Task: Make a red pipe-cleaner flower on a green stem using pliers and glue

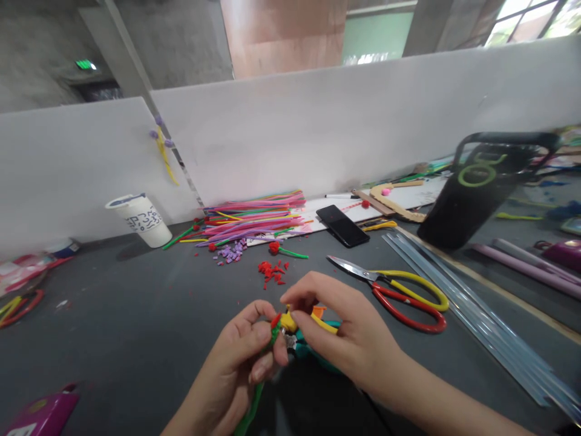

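Note:
My left hand [247, 345] is closed around a green pipe cleaner [254, 402] with a small red tip [275, 321] at its upper end. Beside it, my right hand [342, 327] pinches a yellow fuzzy strip [288, 321] between thumb and fingers, close to the red tip. Under both hands lies a teal tool [320, 354] with a metal end, mostly hidden, so its kind is unclear. Just beyond the hands is a small pile of red clippings [272, 272]. Scissors [399, 290] with one yellow and one red handle rest open to the right.
Colored pipe cleaners [254, 218] lie stacked by the white partition [295, 139], with purple clippings [230, 251] in front. A phone [342, 225], a black bottle [481, 194] and clear glue sticks [467, 315] occupy the right. A white cup [143, 221] leans at left.

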The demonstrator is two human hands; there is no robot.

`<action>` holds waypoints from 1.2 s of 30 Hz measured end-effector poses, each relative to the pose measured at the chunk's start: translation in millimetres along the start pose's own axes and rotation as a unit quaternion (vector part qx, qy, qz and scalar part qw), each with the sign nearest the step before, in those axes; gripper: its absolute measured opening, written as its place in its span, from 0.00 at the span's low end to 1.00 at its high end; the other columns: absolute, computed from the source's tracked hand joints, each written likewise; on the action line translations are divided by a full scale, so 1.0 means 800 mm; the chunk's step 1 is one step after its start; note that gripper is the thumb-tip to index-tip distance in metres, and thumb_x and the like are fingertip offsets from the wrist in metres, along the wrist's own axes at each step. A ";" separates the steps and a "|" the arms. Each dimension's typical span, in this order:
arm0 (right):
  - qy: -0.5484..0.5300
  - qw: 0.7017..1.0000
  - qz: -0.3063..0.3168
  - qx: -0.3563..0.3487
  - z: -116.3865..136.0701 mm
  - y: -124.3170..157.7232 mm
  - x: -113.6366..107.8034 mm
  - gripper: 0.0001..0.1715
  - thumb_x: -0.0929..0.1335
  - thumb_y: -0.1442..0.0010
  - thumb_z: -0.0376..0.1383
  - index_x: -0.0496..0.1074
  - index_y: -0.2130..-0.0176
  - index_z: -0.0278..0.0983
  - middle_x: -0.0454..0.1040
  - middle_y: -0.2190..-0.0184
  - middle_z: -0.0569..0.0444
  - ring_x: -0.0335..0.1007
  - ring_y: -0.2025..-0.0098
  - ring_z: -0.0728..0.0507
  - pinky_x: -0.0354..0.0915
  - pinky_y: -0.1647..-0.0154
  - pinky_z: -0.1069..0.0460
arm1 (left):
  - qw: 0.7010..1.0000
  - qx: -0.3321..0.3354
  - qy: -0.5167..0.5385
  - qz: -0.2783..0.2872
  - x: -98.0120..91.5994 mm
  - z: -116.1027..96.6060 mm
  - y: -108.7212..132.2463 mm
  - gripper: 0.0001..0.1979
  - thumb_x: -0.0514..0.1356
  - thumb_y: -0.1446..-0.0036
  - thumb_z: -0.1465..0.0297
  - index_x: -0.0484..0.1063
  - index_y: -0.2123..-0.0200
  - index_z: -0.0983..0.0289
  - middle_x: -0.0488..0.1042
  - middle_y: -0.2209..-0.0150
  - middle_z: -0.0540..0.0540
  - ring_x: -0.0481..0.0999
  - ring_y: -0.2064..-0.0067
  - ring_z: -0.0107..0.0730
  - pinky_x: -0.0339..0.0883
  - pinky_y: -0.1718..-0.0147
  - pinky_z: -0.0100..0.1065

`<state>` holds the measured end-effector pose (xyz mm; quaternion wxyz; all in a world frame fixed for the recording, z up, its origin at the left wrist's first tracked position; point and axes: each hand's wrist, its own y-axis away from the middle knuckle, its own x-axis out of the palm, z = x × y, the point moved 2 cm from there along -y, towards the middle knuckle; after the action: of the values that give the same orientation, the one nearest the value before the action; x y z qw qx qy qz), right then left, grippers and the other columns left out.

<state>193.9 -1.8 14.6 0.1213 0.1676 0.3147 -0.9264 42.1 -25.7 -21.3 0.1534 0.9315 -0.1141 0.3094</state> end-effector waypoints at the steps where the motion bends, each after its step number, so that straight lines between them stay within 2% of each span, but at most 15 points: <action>1: 0.005 1.000 -0.010 0.003 -0.003 -0.001 -0.002 0.09 0.64 0.45 0.26 0.70 0.65 0.37 0.71 0.73 0.58 0.67 0.71 0.51 0.63 0.69 0.56 | 1.000 0.002 -0.002 -0.002 -0.001 -0.001 -0.001 0.06 0.64 0.48 0.72 0.72 0.67 0.66 0.73 0.80 0.50 0.52 0.84 0.13 0.48 0.82 0.19; 4: 0.042 0.998 -0.034 0.017 -0.014 -0.006 -0.011 0.08 0.63 0.44 0.27 0.70 0.66 0.37 0.71 0.72 0.57 0.68 0.70 0.50 0.64 0.68 0.56 | 0.998 0.033 -0.031 -0.035 -0.009 -0.011 -0.007 0.04 0.65 0.49 0.74 0.71 0.70 0.67 0.73 0.78 0.50 0.56 0.82 0.14 0.51 0.81 0.19; 6: 0.100 0.994 -0.021 0.043 -0.024 -0.011 -0.015 0.08 0.62 0.43 0.28 0.70 0.66 0.37 0.72 0.72 0.56 0.68 0.71 0.50 0.64 0.69 0.55 | 0.993 0.072 -0.048 -0.080 -0.018 -0.021 -0.012 0.06 0.66 0.52 0.74 0.71 0.73 0.68 0.72 0.77 0.49 0.58 0.81 0.14 0.53 0.81 0.19; 9: 0.180 0.980 0.046 0.076 -0.039 -0.022 -0.013 0.07 0.63 0.44 0.28 0.70 0.67 0.36 0.73 0.72 0.56 0.69 0.71 0.49 0.64 0.71 0.56 | 0.983 0.094 -0.058 -0.144 -0.031 -0.032 -0.019 0.09 0.69 0.56 0.73 0.73 0.73 0.69 0.73 0.74 0.51 0.64 0.79 0.17 0.56 0.81 0.20; 13: 0.256 0.951 0.165 0.055 -0.060 -0.045 0.013 0.06 0.66 0.45 0.27 0.72 0.69 0.35 0.75 0.71 0.55 0.70 0.68 0.48 0.64 0.68 0.54 | 0.976 0.108 -0.049 -0.181 -0.043 -0.037 -0.026 0.12 0.71 0.61 0.73 0.74 0.72 0.70 0.74 0.77 0.51 0.67 0.78 0.18 0.58 0.81 0.19; 15: 0.298 0.927 0.225 0.036 -0.072 -0.059 0.032 0.03 0.67 0.42 0.31 0.72 0.67 0.33 0.74 0.68 0.53 0.71 0.65 0.46 0.67 0.64 0.50 | 0.974 0.116 -0.044 -0.191 -0.045 -0.036 -0.029 0.12 0.71 0.62 0.73 0.74 0.72 0.70 0.74 0.77 0.52 0.68 0.79 0.18 0.59 0.81 0.19; 17: 0.329 0.901 0.282 0.015 -0.084 -0.072 0.053 0.10 0.66 0.38 0.37 0.71 0.59 0.33 0.73 0.60 0.52 0.71 0.60 0.45 0.68 0.59 0.46 | 0.973 0.121 -0.042 -0.193 -0.046 -0.034 -0.031 0.11 0.71 0.62 0.72 0.75 0.73 0.71 0.74 0.78 0.52 0.68 0.79 0.18 0.58 0.82 0.19; 19: 0.349 0.878 0.329 -0.008 -0.096 -0.083 0.069 0.13 0.65 0.37 0.39 0.69 0.54 0.34 0.71 0.55 0.50 0.70 0.57 0.44 0.68 0.56 0.44 | 0.974 0.123 -0.042 -0.184 -0.046 -0.032 -0.032 0.11 0.70 0.60 0.72 0.75 0.73 0.71 0.74 0.78 0.52 0.67 0.79 0.18 0.57 0.82 0.20; 24: 0.364 0.848 0.383 -0.032 -0.114 -0.098 0.090 0.16 0.65 0.37 0.39 0.68 0.51 0.35 0.69 0.51 0.48 0.69 0.54 0.42 0.68 0.54 0.43 | 0.979 0.124 -0.040 -0.156 -0.047 -0.030 -0.032 0.09 0.68 0.56 0.71 0.74 0.73 0.71 0.73 0.77 0.52 0.63 0.80 0.17 0.55 0.82 0.20; 27: 0.346 0.858 0.379 -0.022 -0.117 -0.102 0.089 0.16 0.65 0.37 0.39 0.68 0.51 0.35 0.69 0.51 0.48 0.69 0.54 0.42 0.68 0.55 0.43 | 0.977 0.135 -0.036 -0.159 -0.050 -0.030 -0.033 0.08 0.68 0.55 0.71 0.74 0.73 0.71 0.72 0.77 0.51 0.61 0.80 0.16 0.54 0.82 0.20; 30: 0.304 0.888 0.344 0.004 -0.106 -0.103 0.077 0.15 0.65 0.37 0.40 0.68 0.52 0.34 0.71 0.54 0.49 0.70 0.56 0.43 0.68 0.56 0.44 | 0.973 0.148 -0.036 -0.175 -0.054 -0.030 -0.035 0.09 0.68 0.55 0.70 0.74 0.73 0.70 0.71 0.78 0.49 0.59 0.80 0.15 0.52 0.82 0.20; 33: 0.229 0.925 0.302 0.025 -0.078 -0.093 0.058 0.10 0.65 0.37 0.38 0.70 0.58 0.33 0.73 0.62 0.53 0.72 0.63 0.47 0.69 0.62 0.47 | 0.973 0.144 -0.044 -0.176 -0.053 -0.027 -0.036 0.09 0.69 0.57 0.71 0.74 0.74 0.70 0.69 0.79 0.48 0.57 0.81 0.15 0.51 0.82 0.20; 35: 0.170 0.946 0.273 0.035 -0.055 -0.082 0.045 0.04 0.65 0.39 0.31 0.70 0.63 0.33 0.74 0.67 0.55 0.71 0.65 0.49 0.68 0.63 0.52 | 0.975 0.136 -0.052 -0.166 -0.050 -0.023 -0.035 0.09 0.69 0.59 0.72 0.73 0.75 0.70 0.68 0.80 0.47 0.56 0.81 0.16 0.50 0.82 0.21; 36: 0.142 0.955 0.259 0.042 -0.044 -0.075 0.040 0.04 0.65 0.40 0.28 0.70 0.64 0.34 0.74 0.68 0.56 0.71 0.66 0.50 0.67 0.64 0.54 | 0.977 0.134 -0.056 -0.159 -0.048 -0.021 -0.033 0.09 0.69 0.59 0.72 0.73 0.75 0.69 0.67 0.80 0.46 0.55 0.81 0.16 0.49 0.82 0.21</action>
<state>153.0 63.1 8.5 0.3036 0.3782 0.2352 -0.8423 11.0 9.6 -37.7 0.0681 0.9656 0.0690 0.2413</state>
